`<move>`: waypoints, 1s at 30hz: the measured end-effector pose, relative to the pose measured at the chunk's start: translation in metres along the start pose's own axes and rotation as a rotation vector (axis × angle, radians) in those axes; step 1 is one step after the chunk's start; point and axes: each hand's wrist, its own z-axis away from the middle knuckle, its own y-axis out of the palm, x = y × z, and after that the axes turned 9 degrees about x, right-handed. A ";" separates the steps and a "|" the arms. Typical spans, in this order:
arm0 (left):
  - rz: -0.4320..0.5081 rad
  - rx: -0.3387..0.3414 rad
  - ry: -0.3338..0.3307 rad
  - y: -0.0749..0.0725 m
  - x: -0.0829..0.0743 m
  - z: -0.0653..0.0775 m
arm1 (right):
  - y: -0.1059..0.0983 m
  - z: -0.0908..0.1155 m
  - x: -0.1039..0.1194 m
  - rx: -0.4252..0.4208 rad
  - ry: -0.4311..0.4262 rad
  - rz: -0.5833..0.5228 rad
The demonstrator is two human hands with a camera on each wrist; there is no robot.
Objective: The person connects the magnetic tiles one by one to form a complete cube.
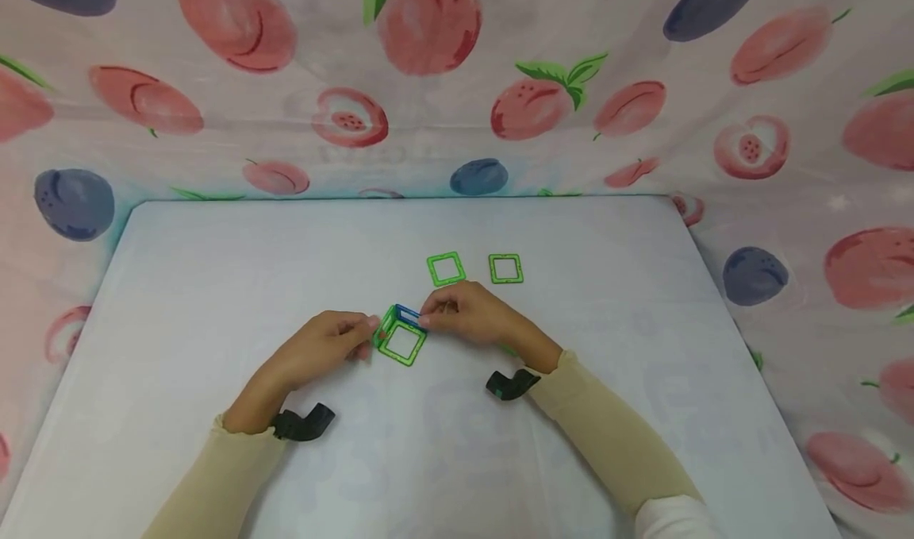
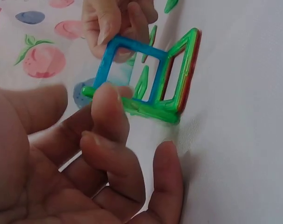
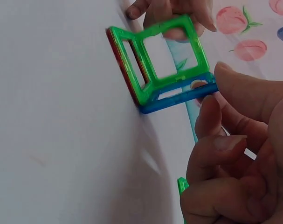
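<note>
My right hand (image 1: 471, 313) pinches the outer edge of a blue square magnetic tile (image 3: 181, 97) between thumb and forefinger. This open-framed tile stands up and meets an upright green square magnetic tile (image 2: 153, 111) at a corner. Both rise from a green tile (image 1: 393, 356) on the table, which shows a red layer along its underside in the wrist views. On the other side, my left hand (image 1: 324, 352) touches the upright green tile with a fingertip. Its thumb (image 2: 43, 107) stays apart from the tile, and the other fingers are loosely bent.
Two loose green square tiles, a left one (image 1: 432, 271) and a right one (image 1: 493, 269), lie beyond my right hand on the white table (image 1: 585, 444). Another green piece (image 1: 508, 350) is mostly hidden under my right wrist. A fruit-patterned cloth (image 1: 428, 142) hangs behind the table.
</note>
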 end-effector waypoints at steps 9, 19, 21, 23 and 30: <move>0.077 -0.063 0.015 0.002 -0.001 -0.001 | -0.012 -0.012 0.005 0.086 -0.076 0.058; 0.070 -0.070 -0.007 0.005 -0.001 -0.003 | -0.013 -0.026 0.007 0.151 -0.158 0.068; 0.053 -0.078 -0.003 0.005 -0.003 -0.002 | -0.014 -0.028 0.008 0.150 -0.172 0.073; 0.046 -0.086 0.001 0.004 -0.005 -0.002 | -0.015 -0.030 0.009 0.144 -0.182 0.074; 0.059 -0.086 0.004 0.004 -0.007 -0.001 | -0.013 -0.033 0.012 0.154 -0.176 0.044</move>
